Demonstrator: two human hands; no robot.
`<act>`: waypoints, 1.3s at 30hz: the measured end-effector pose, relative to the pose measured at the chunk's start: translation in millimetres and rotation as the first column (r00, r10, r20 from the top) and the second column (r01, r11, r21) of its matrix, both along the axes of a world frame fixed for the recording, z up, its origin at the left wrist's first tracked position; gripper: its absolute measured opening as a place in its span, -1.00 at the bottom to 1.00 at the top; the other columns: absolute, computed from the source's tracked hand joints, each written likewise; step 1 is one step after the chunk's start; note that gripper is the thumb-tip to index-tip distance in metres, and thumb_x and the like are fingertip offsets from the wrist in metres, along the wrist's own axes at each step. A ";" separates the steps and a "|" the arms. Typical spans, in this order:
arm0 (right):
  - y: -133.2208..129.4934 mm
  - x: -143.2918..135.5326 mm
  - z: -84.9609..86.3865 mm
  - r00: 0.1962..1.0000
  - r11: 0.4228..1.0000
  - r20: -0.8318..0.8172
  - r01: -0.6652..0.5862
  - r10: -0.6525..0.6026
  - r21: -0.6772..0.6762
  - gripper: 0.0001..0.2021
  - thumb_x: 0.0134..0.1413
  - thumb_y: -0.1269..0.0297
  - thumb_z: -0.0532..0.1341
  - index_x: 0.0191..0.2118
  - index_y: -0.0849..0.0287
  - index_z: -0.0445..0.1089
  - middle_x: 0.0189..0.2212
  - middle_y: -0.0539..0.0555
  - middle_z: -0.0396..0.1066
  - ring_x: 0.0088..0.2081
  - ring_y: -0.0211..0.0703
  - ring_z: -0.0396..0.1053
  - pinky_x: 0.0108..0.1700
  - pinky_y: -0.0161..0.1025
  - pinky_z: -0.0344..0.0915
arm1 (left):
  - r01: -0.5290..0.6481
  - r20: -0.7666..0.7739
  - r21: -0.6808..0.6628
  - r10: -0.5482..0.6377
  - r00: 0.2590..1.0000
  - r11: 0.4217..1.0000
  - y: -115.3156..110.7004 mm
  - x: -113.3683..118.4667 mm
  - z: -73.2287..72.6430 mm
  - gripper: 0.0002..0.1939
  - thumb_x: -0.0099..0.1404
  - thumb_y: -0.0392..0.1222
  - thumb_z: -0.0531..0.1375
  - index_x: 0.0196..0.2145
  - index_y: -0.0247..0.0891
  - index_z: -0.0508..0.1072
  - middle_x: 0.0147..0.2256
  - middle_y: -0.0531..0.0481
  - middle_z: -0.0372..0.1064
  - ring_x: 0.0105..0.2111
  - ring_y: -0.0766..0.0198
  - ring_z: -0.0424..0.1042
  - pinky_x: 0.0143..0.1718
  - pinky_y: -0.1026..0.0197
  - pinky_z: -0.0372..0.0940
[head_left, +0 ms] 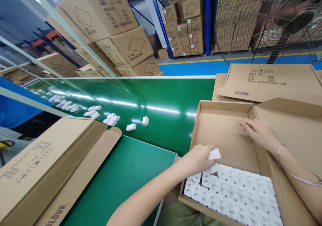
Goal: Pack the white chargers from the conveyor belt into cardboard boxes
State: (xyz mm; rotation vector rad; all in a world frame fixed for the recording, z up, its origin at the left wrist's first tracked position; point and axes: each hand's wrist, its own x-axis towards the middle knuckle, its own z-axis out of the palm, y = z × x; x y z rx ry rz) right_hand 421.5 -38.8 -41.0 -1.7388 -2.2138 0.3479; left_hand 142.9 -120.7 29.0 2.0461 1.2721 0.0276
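Observation:
My left hand (197, 157) is closed on a small white charger block (214, 154), over the near left part of an open cardboard box (195, 132). Another white block (212, 168) sits tilted just under it; whether the fingers also touch that one, I cannot tell. Tight rows of similar white blocks (236, 195) fill the near part of the box, small metallic spots on their tops. Above the bare far part of the box floor is my right hand (261, 133), fingers drawn together and nothing visible in them. A silver bangle (279, 152) circles that wrist.
Loose white blocks (130, 127) lie scattered along a green conveyor belt (161, 95). A flat carton (271, 78) lies behind the open box. At left, another carton (45, 155) rests by a green side table (118, 172). Beyond stand stacked cartons (100, 14) and a large fan (284, 21).

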 end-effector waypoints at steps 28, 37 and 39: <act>10.5 18.0 -13.9 0.999 1.000 0.043 -0.005 0.004 0.003 -0.54 0.14 -0.06 -0.15 -0.20 0.05 0.39 -0.34 0.05 0.44 -0.22 -0.03 0.33 -0.17 -0.11 0.11 | 0.332 -0.135 -0.290 -0.382 0.914 0.898 15.4 -5.8 3.9 -0.42 0.27 0.03 -0.08 0.10 -0.41 0.26 0.05 -0.30 0.27 0.00 0.00 0.32 -0.15 0.09 0.32; 19.4 39.6 -39.1 0.994 0.996 0.103 -0.031 0.023 0.078 -0.57 0.15 -0.10 -0.12 -0.18 -0.04 0.39 -0.18 0.01 0.45 -0.15 -0.02 0.35 -0.14 -0.05 0.18 | -0.409 -0.327 0.588 0.667 0.669 0.698 75.8 -138.2 5.5 -0.50 0.32 -0.39 -0.15 0.19 -0.22 0.15 0.01 -0.24 0.29 -0.01 0.08 0.31 -0.04 0.04 0.28; 21.1 44.1 -45.3 0.995 0.994 0.096 -0.037 0.028 0.099 -0.57 0.15 -0.09 -0.12 -0.18 -0.04 0.40 -0.18 0.01 0.45 -0.15 -0.02 0.36 -0.12 -0.04 0.19 | -0.327 -0.476 0.599 0.654 0.588 0.731 95.4 -168.3 -11.3 -0.46 0.30 -0.44 -0.12 0.21 -0.23 0.09 0.14 -0.31 0.13 0.07 0.03 0.24 -0.03 -0.01 0.27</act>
